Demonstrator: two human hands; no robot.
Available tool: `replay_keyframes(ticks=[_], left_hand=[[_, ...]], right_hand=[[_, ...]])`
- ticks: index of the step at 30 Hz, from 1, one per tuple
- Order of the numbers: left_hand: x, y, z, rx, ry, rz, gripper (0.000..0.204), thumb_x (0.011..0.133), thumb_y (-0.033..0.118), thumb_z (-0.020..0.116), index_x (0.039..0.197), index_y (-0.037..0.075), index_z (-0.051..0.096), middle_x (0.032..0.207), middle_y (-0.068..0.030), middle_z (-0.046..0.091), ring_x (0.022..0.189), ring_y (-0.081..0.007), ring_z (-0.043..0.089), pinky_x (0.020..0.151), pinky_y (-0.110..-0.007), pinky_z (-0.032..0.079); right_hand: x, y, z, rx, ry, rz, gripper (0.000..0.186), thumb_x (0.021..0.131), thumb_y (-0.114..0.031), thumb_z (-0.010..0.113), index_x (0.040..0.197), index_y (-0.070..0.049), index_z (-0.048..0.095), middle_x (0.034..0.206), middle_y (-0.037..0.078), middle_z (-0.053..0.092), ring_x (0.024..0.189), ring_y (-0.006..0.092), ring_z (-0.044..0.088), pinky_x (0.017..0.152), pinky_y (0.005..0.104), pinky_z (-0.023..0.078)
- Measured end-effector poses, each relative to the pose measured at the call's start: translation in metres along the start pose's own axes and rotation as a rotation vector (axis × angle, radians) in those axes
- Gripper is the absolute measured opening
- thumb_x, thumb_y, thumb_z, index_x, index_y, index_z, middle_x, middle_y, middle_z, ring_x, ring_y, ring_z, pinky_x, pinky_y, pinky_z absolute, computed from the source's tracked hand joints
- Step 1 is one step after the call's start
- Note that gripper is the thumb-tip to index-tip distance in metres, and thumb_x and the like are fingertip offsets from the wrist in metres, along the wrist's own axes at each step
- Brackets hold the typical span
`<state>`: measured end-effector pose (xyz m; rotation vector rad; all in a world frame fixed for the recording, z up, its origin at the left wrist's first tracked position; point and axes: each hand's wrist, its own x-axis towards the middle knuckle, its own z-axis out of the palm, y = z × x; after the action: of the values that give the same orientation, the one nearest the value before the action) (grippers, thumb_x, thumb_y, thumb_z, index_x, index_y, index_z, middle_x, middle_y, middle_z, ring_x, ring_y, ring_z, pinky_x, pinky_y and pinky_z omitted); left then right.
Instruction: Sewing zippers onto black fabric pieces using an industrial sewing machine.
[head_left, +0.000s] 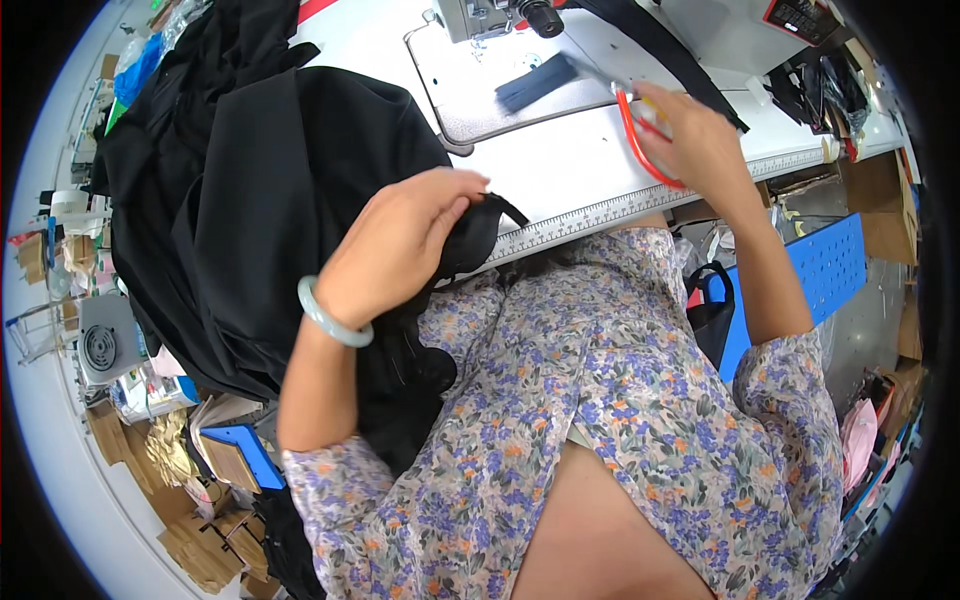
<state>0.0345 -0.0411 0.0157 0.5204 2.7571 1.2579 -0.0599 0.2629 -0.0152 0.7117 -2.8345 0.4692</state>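
Observation:
My left hand (400, 235), with a pale bangle at its wrist, pinches an edge of black cloth (250, 180) by the table's front edge. A narrow black strip pokes out past its fingertips. The big heap of this cloth spreads over the left of the table and hangs down beside my lap. In my right hand (705, 145) is a pair of scissors (632, 140) with orange-red handles, blurred by motion. Its blades point left, toward a small dark blue fabric piece (537, 84) on the sewing machine's bed plate (465, 110). Whether they touch, I cannot tell.
A sewing machine head (490, 15) stands at the back. A ruler tape (600, 212) runs along the table's front edge. One long black strip (660, 50) lies right of the machine. Plastic-wrapped dark items (835, 90) sit at the far right, above a blue perforated panel (825, 265).

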Motion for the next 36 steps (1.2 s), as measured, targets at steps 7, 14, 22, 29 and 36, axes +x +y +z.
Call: replay_keyframes(ticks=[7, 14, 22, 29, 36], left_hand=[[0.039, -0.018, -0.018, 1.061, -0.224, 0.072, 0.028, 0.087, 0.011, 0.05, 0.112, 0.019, 0.06, 0.102, -0.0067, 0.062, 0.08, -0.0234, 0.067, 0.065, -0.035, 0.053], [0.065, -0.034, -0.077, 1.414, -0.088, 0.194, 0.011, 0.072, 0.02, 0.068, 0.082, 0.014, 0.069, 0.086, -0.0037, 0.065, 0.09, -0.0221, 0.062, 0.079, -0.038, 0.043], [-0.112, -0.04, -0.208, 1.517, 0.667, 0.408, 0.009, 0.071, 0.006, 0.062, 0.079, 0.009, 0.064, 0.1, -0.0054, 0.066, 0.089, -0.0272, 0.06, 0.076, -0.04, 0.046], [-0.142, -0.074, -0.13, 0.816, 0.106, -0.374, 0.013, 0.077, 0.009, 0.069, 0.084, 0.0, 0.063, 0.084, -0.0127, 0.063, 0.075, -0.0282, 0.061, 0.072, -0.038, 0.048], [-0.041, 0.016, -0.095, 0.704, 0.269, 0.196, 0.037, 0.074, -0.003, 0.064, 0.109, 0.008, 0.063, 0.119, -0.0092, 0.06, 0.119, -0.0315, 0.051, 0.101, -0.041, 0.039]], right_hand=[[0.002, -0.062, -0.006, 0.472, -0.64, 0.213, 0.037, 0.092, -0.036, 0.057, 0.084, -0.003, 0.071, 0.068, 0.008, 0.068, 0.063, 0.0166, 0.065, 0.062, 0.031, 0.051], [0.013, -0.177, 0.077, 1.415, -0.368, 0.281, 0.044, 0.082, -0.038, 0.064, 0.081, 0.006, 0.061, 0.072, 0.018, 0.063, 0.068, 0.0265, 0.062, 0.064, 0.0377, 0.048], [0.016, -0.155, 0.017, 0.624, 0.076, -0.488, 0.03, 0.072, -0.015, 0.064, 0.101, -0.009, 0.058, 0.073, 0.011, 0.062, 0.065, 0.0284, 0.064, 0.055, 0.0374, 0.049], [0.007, -0.125, 0.06, 0.284, 0.026, -0.365, 0.034, 0.073, -0.019, 0.072, 0.103, -0.01, 0.058, 0.085, 0.006, 0.064, 0.074, 0.0243, 0.064, 0.06, 0.0344, 0.05], [0.003, -0.127, 0.048, 0.394, 0.237, -0.501, 0.03, 0.079, -0.024, 0.072, 0.097, -0.004, 0.058, 0.078, 0.008, 0.06, 0.065, 0.0265, 0.06, 0.055, 0.0329, 0.047]])
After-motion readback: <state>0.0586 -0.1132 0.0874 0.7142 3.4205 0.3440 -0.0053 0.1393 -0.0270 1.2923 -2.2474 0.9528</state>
